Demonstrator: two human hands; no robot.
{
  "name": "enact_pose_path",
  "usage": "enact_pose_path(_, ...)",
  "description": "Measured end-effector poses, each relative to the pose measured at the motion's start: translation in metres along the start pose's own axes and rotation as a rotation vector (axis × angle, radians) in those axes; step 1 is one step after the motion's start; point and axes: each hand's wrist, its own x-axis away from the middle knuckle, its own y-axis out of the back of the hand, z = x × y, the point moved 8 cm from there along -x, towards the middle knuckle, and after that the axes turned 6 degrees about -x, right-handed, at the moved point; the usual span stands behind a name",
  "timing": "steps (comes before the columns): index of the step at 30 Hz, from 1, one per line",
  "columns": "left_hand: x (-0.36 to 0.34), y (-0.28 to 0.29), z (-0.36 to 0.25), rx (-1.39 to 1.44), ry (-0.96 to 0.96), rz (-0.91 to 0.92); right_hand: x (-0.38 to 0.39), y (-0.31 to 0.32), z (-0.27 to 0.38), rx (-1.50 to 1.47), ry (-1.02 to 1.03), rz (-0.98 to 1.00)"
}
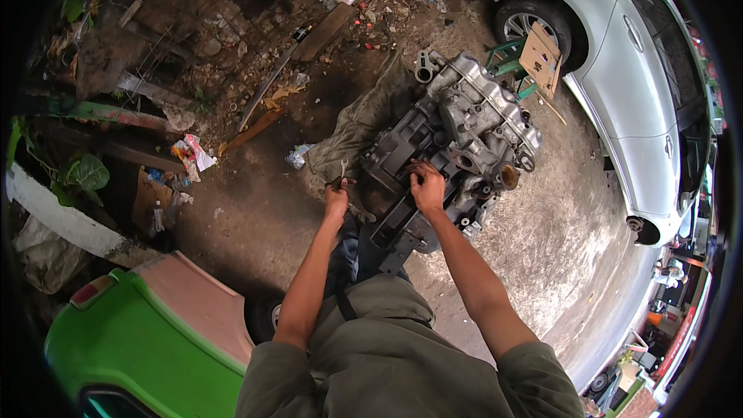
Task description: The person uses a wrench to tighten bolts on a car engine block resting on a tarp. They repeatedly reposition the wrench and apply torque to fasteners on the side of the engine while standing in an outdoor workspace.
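Observation:
A grey metal car engine (457, 124) rests in front of me, with a dark, greasy near side and a brighter cast cover on its far right. My left hand (337, 198) is closed around a wrench (344, 166), whose open end points up and away from me, just left of the engine. On top of the engine's dark part lies my right hand (426, 186), its fingers bent down against the metal. Whatever those fingertips touch or pinch is hidden beneath them. A round brownish opening (507, 177) shows at the engine's right end.
A crumpled dirty cloth (348, 135) lies left of the engine. Beyond it are wooden planks (325, 31) and scattered litter. A green stool (507, 58) with a board (539, 59) stands behind the engine, near a silver car (619, 93). A green vehicle (147, 340) is at lower left.

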Motion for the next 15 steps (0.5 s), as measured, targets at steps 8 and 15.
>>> enact_pose_path(8,-0.006,0.007,-0.037,0.006,-0.334,-0.006,-0.002,-0.002,0.001,0.010,0.024,0.024)
enact_pose_path(15,-0.010,0.000,-0.016,0.194,0.019,-0.023,-0.001,-0.002,-0.002,-0.008,0.023,0.011)
